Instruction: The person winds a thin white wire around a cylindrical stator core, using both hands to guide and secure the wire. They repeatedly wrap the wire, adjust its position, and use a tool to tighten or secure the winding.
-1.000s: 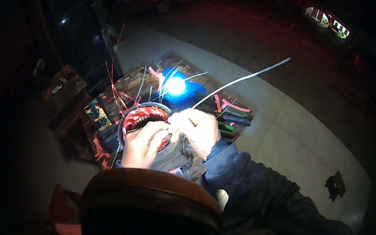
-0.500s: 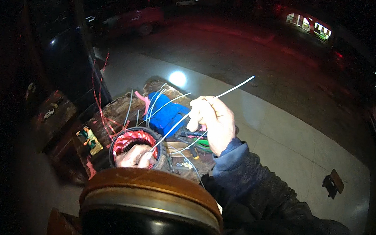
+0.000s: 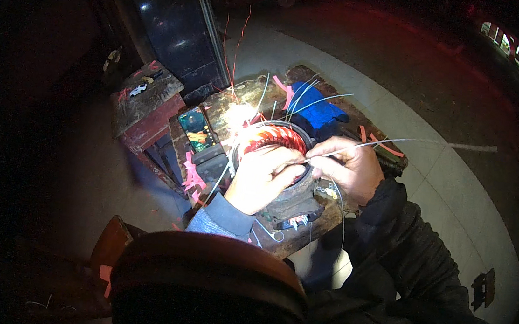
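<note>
A round motor stator (image 3: 275, 135) with red-tied windings stands on a worn wooden bench. My left hand (image 3: 261, 176) lies over its near rim, thumb and fingers pinched together at the end of a long pale wire-like sleeve (image 3: 406, 140). On the right side of the stator, my right hand (image 3: 349, 171) grips the same sleeve close to that end, and its free length runs out to the right past my hand. What my left fingertips do inside the rim is partly hidden. Several thin pale leads (image 3: 304, 97) stick up behind the stator.
Left of the stator lies a phone with a lit screen (image 3: 195, 130), with pink strips (image 3: 193, 175) nearby. A blue bundle (image 3: 318, 110) sits at the back. Scissors-like handles (image 3: 277, 235) show near the front edge. A small side table (image 3: 151, 102) stands left, a low stool (image 3: 483, 290) far right.
My right hand has come down from above the blue bundle to the stator's right rim, beside my left hand. The view has shifted, showing more of the bench and my left sleeve.
</note>
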`<state>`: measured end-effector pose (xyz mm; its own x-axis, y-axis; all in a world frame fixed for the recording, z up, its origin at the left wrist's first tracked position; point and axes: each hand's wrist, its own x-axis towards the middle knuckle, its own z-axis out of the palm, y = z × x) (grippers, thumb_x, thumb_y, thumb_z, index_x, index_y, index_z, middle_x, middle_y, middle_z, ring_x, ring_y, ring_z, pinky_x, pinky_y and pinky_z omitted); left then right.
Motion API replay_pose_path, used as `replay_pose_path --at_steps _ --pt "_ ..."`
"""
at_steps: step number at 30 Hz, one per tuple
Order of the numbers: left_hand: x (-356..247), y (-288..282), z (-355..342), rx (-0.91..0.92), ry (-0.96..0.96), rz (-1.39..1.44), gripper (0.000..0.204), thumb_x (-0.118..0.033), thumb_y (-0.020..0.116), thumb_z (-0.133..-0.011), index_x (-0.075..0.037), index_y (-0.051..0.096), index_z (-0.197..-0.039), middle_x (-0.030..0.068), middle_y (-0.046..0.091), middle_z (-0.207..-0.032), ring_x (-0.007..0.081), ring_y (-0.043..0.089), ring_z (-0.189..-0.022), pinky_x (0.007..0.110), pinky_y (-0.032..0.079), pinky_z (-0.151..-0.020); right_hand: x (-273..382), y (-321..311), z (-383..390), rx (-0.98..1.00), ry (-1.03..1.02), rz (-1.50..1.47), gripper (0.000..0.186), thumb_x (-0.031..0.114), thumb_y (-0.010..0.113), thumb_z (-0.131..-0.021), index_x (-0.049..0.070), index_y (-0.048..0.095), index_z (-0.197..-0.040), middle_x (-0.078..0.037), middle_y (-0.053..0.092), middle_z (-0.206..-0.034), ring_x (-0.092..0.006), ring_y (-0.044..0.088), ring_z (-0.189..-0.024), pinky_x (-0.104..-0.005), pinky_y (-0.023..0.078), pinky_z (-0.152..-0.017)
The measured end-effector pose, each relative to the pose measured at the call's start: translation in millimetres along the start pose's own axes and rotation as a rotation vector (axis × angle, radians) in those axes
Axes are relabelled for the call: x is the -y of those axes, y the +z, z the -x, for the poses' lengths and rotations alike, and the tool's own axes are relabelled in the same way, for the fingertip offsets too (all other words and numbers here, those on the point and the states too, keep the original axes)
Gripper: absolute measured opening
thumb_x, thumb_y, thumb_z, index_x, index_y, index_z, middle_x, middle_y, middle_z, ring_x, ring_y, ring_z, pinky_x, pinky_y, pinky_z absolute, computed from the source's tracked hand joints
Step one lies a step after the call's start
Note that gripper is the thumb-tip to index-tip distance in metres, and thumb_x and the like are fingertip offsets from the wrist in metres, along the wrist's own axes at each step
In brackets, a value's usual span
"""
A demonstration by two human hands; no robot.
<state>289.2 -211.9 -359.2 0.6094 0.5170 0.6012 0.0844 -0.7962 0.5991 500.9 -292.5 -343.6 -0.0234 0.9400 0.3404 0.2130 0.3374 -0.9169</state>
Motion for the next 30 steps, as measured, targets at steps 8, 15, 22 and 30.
replay_pose_path --at_steps 8,15,22,30 --pt "11 -11 6 -0.022 0.098 -0.221 0.019 -0.010 0.068 -0.094 -0.003 0.075 -0.110 0.0132 0.076 -0.107 0.0307 0.072 -0.100 0.042 0.055 -0.095 1 -6 -7 -0.075 0.007 0.105 0.021 0.009 0.066 -0.101 -0.008 0.074 -0.110 -0.013 0.077 -0.091 -0.0141 0.073 -0.078 -0.0283 0.058 -0.074" --pt "21 -17 12 0.083 0.137 -0.304 0.029 -0.012 0.067 -0.089 -0.006 0.075 -0.116 0.0082 0.075 -0.119 0.0253 0.069 -0.108 0.042 0.052 -0.102 -7 -10 -9 -0.058 0.008 0.087 0.023 0.008 0.063 -0.102 -0.010 0.074 -0.111 -0.016 0.078 -0.094 -0.0166 0.074 -0.079 -0.0301 0.060 -0.078" --pt "12 -8 6 -0.052 0.104 -0.257 0.016 -0.008 0.067 -0.095 0.000 0.078 -0.103 0.0117 0.079 -0.095 0.0256 0.075 -0.090 0.035 0.056 -0.088 -17 7 -6 -0.108 0.008 0.006 0.020 0.007 0.064 -0.101 -0.009 0.075 -0.107 -0.015 0.078 -0.091 -0.0161 0.074 -0.075 -0.0289 0.059 -0.075" --pt "16 -7 9 -0.008 0.116 -0.331 0.023 -0.011 0.063 -0.087 -0.009 0.071 -0.109 0.0070 0.074 -0.113 0.0259 0.070 -0.101 0.041 0.055 -0.091 -26 23 -4 -0.235 0.019 0.040 0.021 0.013 0.066 -0.102 -0.005 0.075 -0.094 -0.010 0.075 -0.081 -0.0116 0.067 -0.065 -0.0277 0.055 -0.064"
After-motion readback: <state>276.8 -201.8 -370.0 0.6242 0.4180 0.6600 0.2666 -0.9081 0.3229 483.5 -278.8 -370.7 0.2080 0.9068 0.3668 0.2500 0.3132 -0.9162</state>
